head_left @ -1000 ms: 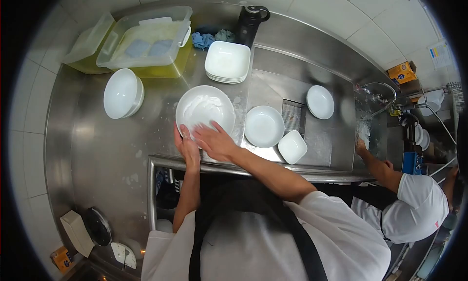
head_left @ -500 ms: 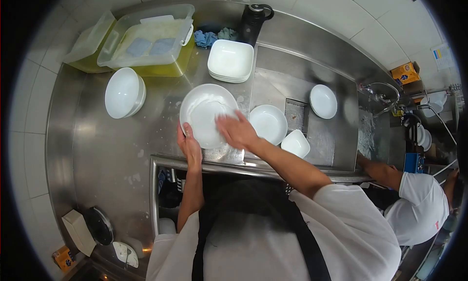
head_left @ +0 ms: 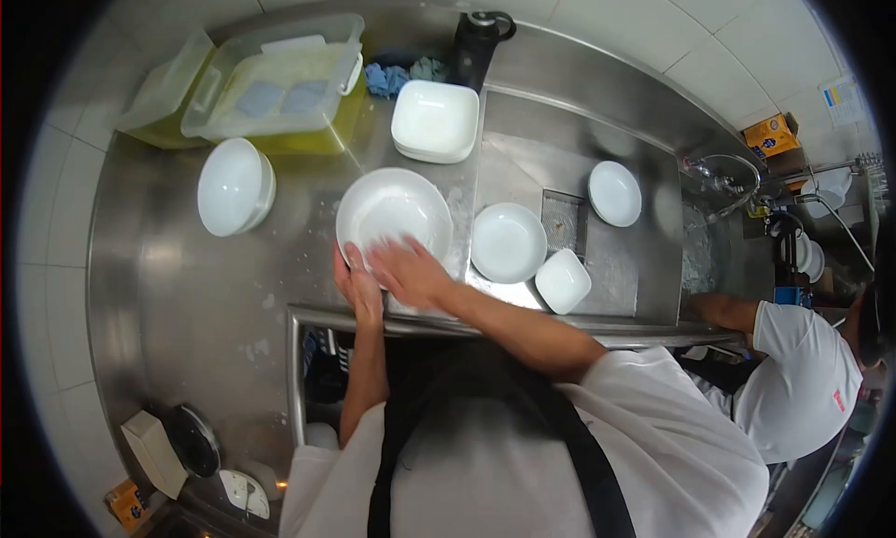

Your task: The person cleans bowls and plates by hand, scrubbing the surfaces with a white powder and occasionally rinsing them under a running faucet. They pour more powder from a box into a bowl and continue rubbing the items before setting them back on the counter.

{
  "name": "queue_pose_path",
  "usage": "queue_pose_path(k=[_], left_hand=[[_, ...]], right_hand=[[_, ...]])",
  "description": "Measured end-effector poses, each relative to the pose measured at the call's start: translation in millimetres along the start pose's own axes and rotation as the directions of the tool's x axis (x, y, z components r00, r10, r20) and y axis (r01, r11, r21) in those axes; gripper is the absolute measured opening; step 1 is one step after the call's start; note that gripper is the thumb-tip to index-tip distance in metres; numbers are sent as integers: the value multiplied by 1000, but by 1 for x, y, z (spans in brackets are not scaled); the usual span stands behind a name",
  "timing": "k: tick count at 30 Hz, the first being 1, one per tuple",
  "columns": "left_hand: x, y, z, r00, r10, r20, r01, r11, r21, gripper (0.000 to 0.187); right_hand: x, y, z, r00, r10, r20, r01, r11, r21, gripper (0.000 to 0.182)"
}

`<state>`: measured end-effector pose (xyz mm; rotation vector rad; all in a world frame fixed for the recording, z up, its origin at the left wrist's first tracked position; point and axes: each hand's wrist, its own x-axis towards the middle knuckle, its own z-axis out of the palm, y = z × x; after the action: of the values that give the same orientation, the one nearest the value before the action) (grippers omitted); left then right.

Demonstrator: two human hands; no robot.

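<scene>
- Two bare hands, the left hand and the right hand, are at a wide white bowl, which sits near the middle of the frame on a steel table.
- A moment ago the right hand was by the bowl's right rim; now it is over the lower part of the inside, its fingers blurred by motion. The white suds inside look thinner than they did, which suggests that the rubbing is spreading them over the surface.
- The left grip is clamped on the bowl's lower left rim, thumb at the inner edge, the other fingers mostly hidden.
- The right grip is too blurred to read: I cannot tell how far apart its fingers are, or whether they hold anything.
- Right of centre, a steel basin carries a round dish, a small square bowl and a further white dish beside a drain grate.
- Above the bowl stands a stack of square dishes; at upper left, nested bowls stand near a plastic tub of yellowish liquid.
- At far right, another person's arm reaches toward a sink.
</scene>
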<state>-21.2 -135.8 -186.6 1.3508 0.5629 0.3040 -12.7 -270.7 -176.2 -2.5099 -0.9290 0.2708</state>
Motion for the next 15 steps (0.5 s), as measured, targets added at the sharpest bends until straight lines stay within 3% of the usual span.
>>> queue_pose_path(k=[1, 3, 4, 5, 7, 9, 11, 12, 15], left_hand=[[8, 0, -1, 1000, 15, 7, -15, 1000, 1, 49], [12, -6, -1, 1000, 15, 9, -15, 1000, -25, 47], [7, -8, -1, 1000, 3, 9, -3, 999, -34, 47], [-3, -11, -7, 1000, -16, 15, 17, 1000, -20, 47], [0, 1, -2, 994, -100, 51, 107, 978, -180, 45], [10, -2, 1, 998, -50, 25, 53, 987, -153, 43], [12, -16, -4, 998, 63, 13, -62, 998, -19, 43], [6, -2, -2, 998, 61, 8, -61, 992, 111, 43], [2, 12, -1, 996, 56, 76, -56, 998, -4, 45]], right_hand=[[-21, 2, -2, 998, 42, 37, -46, 994, 100, 50], [-29, 27, -19, 995, 79, 55, -76, 996, -49, 53], [-18, 35, -21, 980, 197, -16, -197, 980, 21, 52], [-16, 22, -10, 977, 214, -4, -214, 976, 33, 52], [9, 12, 2, 976, 196, -97, -199, 980, -22, 51], [-25, -7, -10, 996, 83, 30, -85, 992, 90, 50], [-38, 27, -1, 996, 81, 45, -75, 991, -112, 49], [-33, 34, -15, 990, 136, -28, -139, 983, -121, 50], [7, 24, -15, 953, 277, -124, -275, 961, 34, 50]])
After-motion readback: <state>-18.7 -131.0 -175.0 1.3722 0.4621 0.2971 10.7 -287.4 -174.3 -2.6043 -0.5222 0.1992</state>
